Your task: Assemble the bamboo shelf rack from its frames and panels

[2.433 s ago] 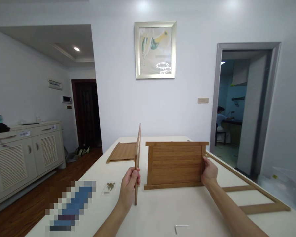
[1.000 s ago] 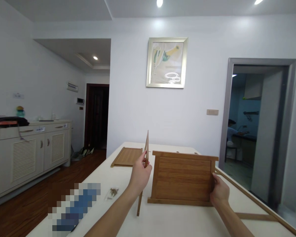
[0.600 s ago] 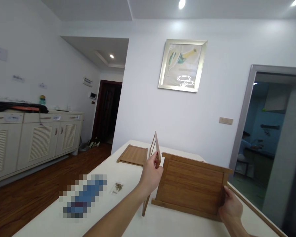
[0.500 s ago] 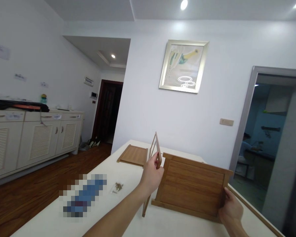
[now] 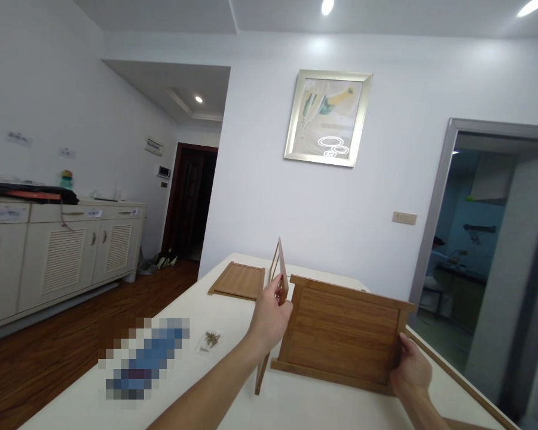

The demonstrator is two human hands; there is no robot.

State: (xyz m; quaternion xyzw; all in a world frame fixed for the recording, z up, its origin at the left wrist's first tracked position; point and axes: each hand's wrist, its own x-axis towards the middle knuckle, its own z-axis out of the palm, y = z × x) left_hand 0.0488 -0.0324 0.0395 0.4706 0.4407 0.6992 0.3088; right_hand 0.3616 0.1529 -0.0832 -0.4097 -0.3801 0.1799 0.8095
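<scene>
Here, a thin wooden frame (image 5: 275,280) is held upright on edge by the left hand (image 5: 269,319), whose fingers are curled shut around the frame's near upright, high up by its top. The frame's foot is set on the white table (image 5: 233,358), and the frame is tilted slightly away from the viewer at its top.

Just right of the frame, a slatted wooden panel (image 5: 345,337) is stood on its long edge on the table. Its right end is gripped by the right hand (image 5: 410,370), with the thumb laid on the near face and the other fingers hidden behind the panel. The panel's left end is brought close beside the frame; whether the two are touching cannot be told.

Beyond the frame and to its left, a flat panel (image 5: 238,280) is laid on the table. Left of the frame, nearer the viewer, a small bag of screws (image 5: 211,340) is seen, well apart from both hands. Right of the slatted panel, a long wooden rail (image 5: 457,376) is laid along the table's edge.

On the wall behind the table, a framed picture (image 5: 327,117) is hung.
</scene>
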